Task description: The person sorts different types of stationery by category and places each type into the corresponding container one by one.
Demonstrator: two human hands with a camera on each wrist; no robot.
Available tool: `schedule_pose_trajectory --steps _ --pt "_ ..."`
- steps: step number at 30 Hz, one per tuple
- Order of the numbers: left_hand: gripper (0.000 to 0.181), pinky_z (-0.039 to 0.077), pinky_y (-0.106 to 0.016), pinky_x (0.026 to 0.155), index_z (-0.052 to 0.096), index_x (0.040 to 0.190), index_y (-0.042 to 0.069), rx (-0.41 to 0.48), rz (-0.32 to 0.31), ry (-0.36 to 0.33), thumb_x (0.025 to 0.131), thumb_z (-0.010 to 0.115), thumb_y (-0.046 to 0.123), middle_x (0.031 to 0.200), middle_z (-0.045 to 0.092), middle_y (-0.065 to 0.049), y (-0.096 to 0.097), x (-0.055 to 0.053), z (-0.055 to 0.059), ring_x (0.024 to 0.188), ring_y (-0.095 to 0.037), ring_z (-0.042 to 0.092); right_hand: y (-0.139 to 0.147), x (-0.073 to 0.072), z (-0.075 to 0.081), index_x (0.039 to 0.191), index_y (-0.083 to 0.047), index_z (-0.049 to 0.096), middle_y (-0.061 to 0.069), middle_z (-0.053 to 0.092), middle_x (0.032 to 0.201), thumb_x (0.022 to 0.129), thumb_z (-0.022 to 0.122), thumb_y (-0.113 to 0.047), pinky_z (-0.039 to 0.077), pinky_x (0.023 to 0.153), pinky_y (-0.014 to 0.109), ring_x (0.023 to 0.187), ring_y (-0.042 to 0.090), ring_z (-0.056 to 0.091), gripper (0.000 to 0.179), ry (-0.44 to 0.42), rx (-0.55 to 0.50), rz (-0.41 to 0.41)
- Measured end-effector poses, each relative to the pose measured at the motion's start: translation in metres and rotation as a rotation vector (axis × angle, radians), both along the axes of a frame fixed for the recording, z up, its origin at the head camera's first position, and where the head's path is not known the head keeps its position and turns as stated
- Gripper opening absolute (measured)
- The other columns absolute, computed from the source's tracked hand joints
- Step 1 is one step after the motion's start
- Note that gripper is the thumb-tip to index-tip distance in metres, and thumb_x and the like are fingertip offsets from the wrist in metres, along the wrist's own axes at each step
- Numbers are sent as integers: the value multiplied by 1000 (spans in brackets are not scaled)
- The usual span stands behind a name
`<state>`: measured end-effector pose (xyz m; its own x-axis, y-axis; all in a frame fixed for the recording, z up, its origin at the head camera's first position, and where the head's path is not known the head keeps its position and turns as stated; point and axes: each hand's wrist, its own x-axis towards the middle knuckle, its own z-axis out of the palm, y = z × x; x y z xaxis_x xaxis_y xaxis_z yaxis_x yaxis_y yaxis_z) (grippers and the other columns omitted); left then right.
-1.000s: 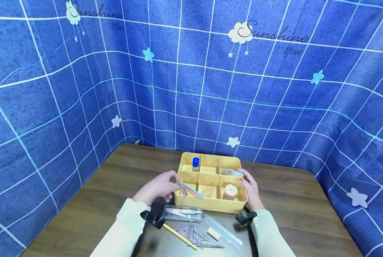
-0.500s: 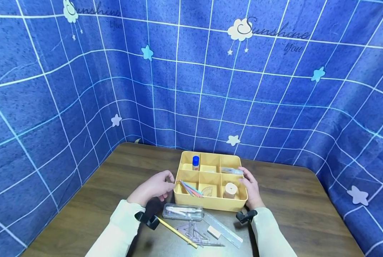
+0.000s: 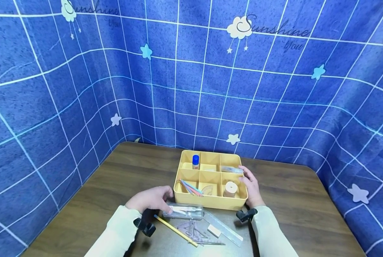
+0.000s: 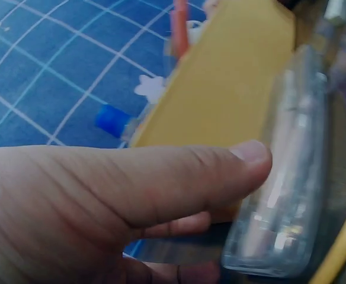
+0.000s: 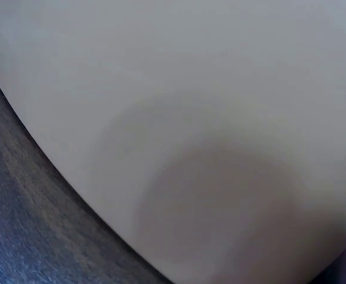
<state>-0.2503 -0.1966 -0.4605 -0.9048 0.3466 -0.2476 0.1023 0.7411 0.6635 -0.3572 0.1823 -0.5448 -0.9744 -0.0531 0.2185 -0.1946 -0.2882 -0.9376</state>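
My left hand (image 3: 153,198) is at the left end of a clear plastic case (image 3: 185,211) with slim pale tools inside. In the left wrist view, the thumb (image 4: 253,155) lies at the case's near side, its fingers loosely bent below. A yellow sectioned organizer box (image 3: 207,203) stands just behind the case. At its right wall, my right hand (image 3: 252,187) grips the rim. Its compartments hold a blue-capped glue stick (image 3: 195,161), several colored pencils (image 3: 190,188), a protractor (image 3: 207,190), a clear packet (image 3: 231,170) and a beige round piece with a top hole (image 3: 230,189).
In front of the box lie a yellow pencil (image 3: 176,231), purple-tinted set squares (image 3: 193,230), a white eraser (image 3: 214,231) and a clear ruler (image 3: 225,229). The wooden table (image 3: 140,160) meets a blue checked curtain (image 3: 191,89) behind and at both sides.
My left hand has let go of the colored pencils, which now rest in the front left compartment, and has come down to the clear case. My right hand stays on the box.
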Motion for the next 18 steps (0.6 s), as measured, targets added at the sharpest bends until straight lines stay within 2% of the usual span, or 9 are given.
schedule_pose_trajectory --steps 4,8,11,16,18 --pt "51 46 -44 80 61 108 10 -86 -30 46 66 89 18 99 58 -7 5 3 -8 89 -22 52 1 0 -1 143 5 43 0 58 117 93 48 3 53 83 28 99 14 61 50 2 13 3" --pt "51 46 -45 79 62 103 15 -182 -26 89 62 91 22 100 55 -5 8 5 -11 90 -22 51 0 0 -2 144 4 43 1 58 118 93 47 3 53 84 28 100 14 60 51 11 28 -5" --pt "48 45 -43 74 62 97 18 -213 -18 103 59 92 20 96 53 -3 9 6 -12 87 -22 50 0 -1 -2 144 4 44 1 57 119 93 47 4 53 85 28 101 15 60 52 12 28 -12" --pt "44 42 -38 67 60 89 19 -233 -50 163 55 88 17 90 50 -1 7 6 -16 82 -21 47 0 -1 -3 143 3 45 0 58 118 92 47 4 53 84 28 101 15 60 52 -7 25 -26" --pt "43 42 -38 68 59 88 18 -221 -67 167 55 86 16 90 51 -1 5 5 -17 83 -21 47 -1 -1 -2 143 3 45 0 58 118 92 47 4 53 84 28 101 15 60 52 -14 26 -27"
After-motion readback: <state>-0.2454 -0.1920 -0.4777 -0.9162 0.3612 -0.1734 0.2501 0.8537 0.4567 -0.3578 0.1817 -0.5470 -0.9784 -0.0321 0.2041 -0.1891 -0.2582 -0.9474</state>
